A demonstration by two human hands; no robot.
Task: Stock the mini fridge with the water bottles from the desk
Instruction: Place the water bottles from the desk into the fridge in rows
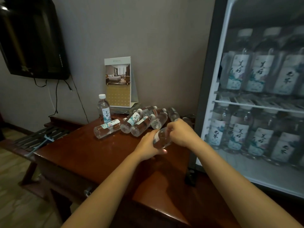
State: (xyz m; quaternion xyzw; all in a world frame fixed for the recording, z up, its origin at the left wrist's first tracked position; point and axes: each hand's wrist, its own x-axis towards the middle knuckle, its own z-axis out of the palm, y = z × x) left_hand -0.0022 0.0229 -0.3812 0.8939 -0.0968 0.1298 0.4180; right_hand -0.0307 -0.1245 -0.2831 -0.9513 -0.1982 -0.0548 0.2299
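Observation:
Both of my hands hold one clear water bottle (162, 139) just above the brown desk (92, 155). My left hand (148, 145) wraps its lower body from the left, and my right hand (180, 132) grips its top end. Behind it, several bottles lie on their sides in a pile (139, 121), and one bottle stands upright (104, 108) at the back left. The mini fridge (256, 102) stands to the right, its glass door shut, with rows of labelled bottles on two shelves.
A desk calendar (118, 82) leans on the wall behind the pile. A dark TV (31, 38) hangs at the upper left with cables trailing down. A slatted luggage rack (39, 137) sits left of the desk.

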